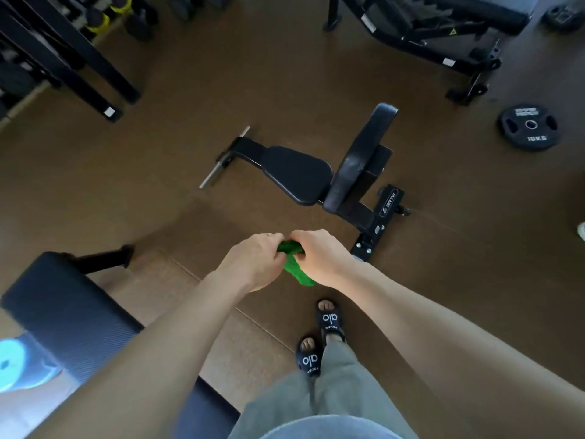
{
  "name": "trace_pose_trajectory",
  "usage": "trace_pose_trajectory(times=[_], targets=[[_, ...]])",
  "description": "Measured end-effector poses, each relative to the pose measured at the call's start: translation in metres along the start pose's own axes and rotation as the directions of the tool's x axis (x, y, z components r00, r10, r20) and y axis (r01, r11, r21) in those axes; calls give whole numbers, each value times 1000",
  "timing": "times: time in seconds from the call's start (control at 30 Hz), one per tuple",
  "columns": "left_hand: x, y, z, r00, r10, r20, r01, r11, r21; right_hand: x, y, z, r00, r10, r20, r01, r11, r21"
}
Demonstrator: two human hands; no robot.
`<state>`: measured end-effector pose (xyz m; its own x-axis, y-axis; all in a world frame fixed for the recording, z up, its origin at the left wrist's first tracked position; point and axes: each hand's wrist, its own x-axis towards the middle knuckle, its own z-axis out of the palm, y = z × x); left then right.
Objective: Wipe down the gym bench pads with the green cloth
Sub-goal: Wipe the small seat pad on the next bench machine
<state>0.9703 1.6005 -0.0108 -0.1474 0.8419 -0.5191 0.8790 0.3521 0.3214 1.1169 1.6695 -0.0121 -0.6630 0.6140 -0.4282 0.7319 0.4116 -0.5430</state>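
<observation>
Both of my hands hold the green cloth (294, 264) in front of me, above the brown floor. My left hand (253, 261) grips its left side and my right hand (319, 255) grips its upper right part; most of the cloth is bunched between them, with one end hanging down. Beyond my hands stands a small black gym bench with a flat seat pad (297, 172) and an upright back pad (361, 160). A second bench pad (72, 315), dark and ribbed, lies at my lower left.
A 10 kg weight plate (528, 126) lies on the floor at right. Another black bench frame (424, 30) stands at top right, and a dumbbell rack (63, 52) at top left. A light blue object (15, 359) rests on the near bench. My sandalled feet (319, 340) are below.
</observation>
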Motion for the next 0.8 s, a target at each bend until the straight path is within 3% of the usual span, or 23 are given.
trace_pose_trajectory(times=[0.2,0.43,0.6,0.8], targets=[[62,-23,-32,999,-33,-30,34,999,31,77,2,-16,996,-76,-41,76,997,-10],[139,-69,-61,998,2,-56,3,997,83,168,-14,-21,999,-35,-12,35,999,22],[224,-134,-78,992,111,60,-114,992,49,259,-13,10,986,149,-80,-130,970,205],[332,-212,-67,991,96,94,-109,983,150,353,28,65,892,437,-114,-348,825,445]])
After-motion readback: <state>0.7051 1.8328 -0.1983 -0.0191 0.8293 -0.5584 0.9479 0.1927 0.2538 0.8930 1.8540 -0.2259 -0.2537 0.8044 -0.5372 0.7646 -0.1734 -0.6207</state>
